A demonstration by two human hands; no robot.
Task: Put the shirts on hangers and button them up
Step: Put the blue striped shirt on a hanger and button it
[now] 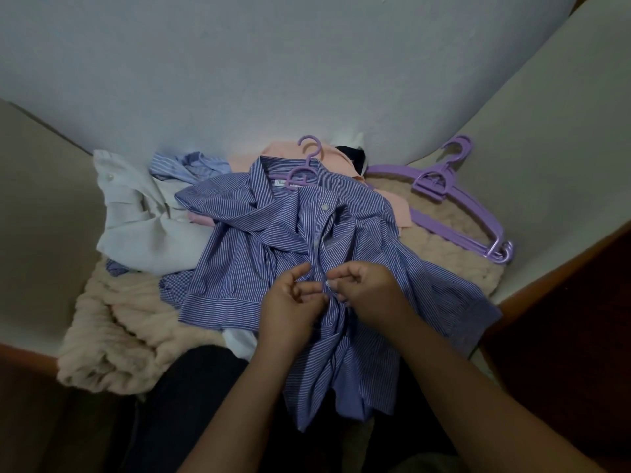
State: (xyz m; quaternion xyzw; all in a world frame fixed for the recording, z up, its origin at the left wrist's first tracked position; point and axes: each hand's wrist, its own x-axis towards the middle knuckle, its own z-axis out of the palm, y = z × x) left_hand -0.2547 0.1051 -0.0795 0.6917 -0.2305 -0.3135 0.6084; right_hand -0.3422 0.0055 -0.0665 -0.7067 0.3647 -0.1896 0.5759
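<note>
About 6 shirts (273,240), 2 hands (293,295), 1 blanket (112,339), several purple hangers (454,199).

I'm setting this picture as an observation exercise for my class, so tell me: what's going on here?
A person is buttoning a blue-and-white striped cotton shirt that lies on a purple plastic hanger. The left hand and right hand both pinch the front placket partway down; two buttons above look fastened. Spare purple plastic hangers lie to the right on a beige fluffy blanket, with a white shirt and a peach shirt waiting behind.
</note>
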